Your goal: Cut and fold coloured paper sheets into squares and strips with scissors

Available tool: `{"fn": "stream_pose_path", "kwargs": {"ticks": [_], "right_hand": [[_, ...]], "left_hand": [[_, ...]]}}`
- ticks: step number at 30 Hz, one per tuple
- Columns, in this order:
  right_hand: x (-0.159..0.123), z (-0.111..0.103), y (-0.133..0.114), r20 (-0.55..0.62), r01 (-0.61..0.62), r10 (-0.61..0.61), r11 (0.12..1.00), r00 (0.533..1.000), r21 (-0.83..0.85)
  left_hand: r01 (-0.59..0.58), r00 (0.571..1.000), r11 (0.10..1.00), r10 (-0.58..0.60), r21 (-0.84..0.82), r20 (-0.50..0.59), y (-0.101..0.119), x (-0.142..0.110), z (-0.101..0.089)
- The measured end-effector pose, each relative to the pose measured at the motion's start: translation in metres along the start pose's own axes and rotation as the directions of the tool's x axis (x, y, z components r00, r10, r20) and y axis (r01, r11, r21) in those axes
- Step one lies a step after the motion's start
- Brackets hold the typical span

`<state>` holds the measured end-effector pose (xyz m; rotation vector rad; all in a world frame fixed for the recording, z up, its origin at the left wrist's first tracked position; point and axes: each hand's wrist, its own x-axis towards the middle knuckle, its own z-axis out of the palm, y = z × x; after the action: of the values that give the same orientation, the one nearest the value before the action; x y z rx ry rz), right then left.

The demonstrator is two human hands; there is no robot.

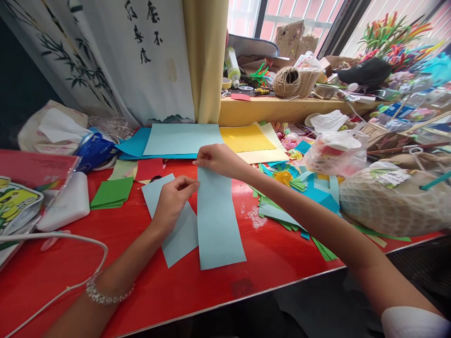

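- Across the middle of the red worktop (158, 295), we have a pale blue paper strip (220, 223) with its long axis running from far to near, its near end slightly to the right.
- Our right hand (215, 157) is at the far end, thumb and fingers pinched on the paper close to its far left corner; most of the strip extends towards us from there.
- Our left hand (175, 199) is a little nearer to us, beside the strip's left edge. Its thumb and forefinger are drawn together at that edge, but we cannot tell whether paper is caught between them.
- Between the two, the right hand is closer to the far end, the left closer to the near end.
- Left of the strip, we see another pale blue piece (181, 239) lying at a slant, partly beneath our left hand.
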<state>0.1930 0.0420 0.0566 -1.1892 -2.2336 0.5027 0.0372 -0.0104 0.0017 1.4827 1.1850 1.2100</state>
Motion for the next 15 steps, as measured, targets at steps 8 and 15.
{"fn": "stream_pose_path", "kwargs": {"ticks": [8,15], "right_hand": [[0.011,-0.029,0.013,-0.18,0.036,-0.051,0.996,0.982,-0.084],[0.02,-0.062,0.026,-0.345,-0.044,-0.026,0.98,0.938,-0.193]], "left_hand": [[0.014,0.998,0.999,-0.011,-0.042,0.066,0.005,-0.004,0.001],[0.031,0.984,0.995,-0.014,-0.097,0.177,0.007,-0.011,0.004]]}}
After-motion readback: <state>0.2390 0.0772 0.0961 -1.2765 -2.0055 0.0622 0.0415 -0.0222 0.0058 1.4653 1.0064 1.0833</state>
